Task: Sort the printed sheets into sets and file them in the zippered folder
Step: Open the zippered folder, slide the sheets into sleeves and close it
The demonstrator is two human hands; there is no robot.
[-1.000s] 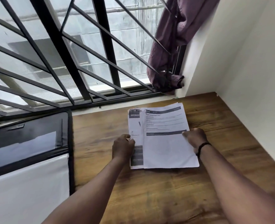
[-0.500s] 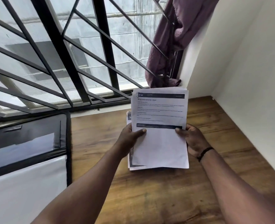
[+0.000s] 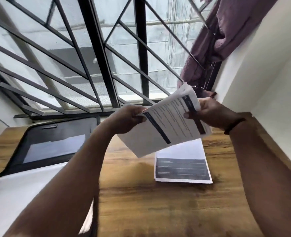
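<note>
I hold a set of printed sheets in the air above the wooden table, turned at a slant. My left hand pinches its left edge and my right hand grips its right edge, thumb on the dark header bar. A second stack of printed sheets with a dark grey block lies flat on the table below. The open black zippered folder lies at the left, with a sheet in its upper pocket and a white sheet over its lower half.
A barred window runs along the far edge of the table. A purple curtain hangs bunched at the right corner. A white wall borders the table's right side.
Both hands lifted the top set off the stack, raised it higher and rotated it to a slant. The lower stack stayed on the table and now shows.
</note>
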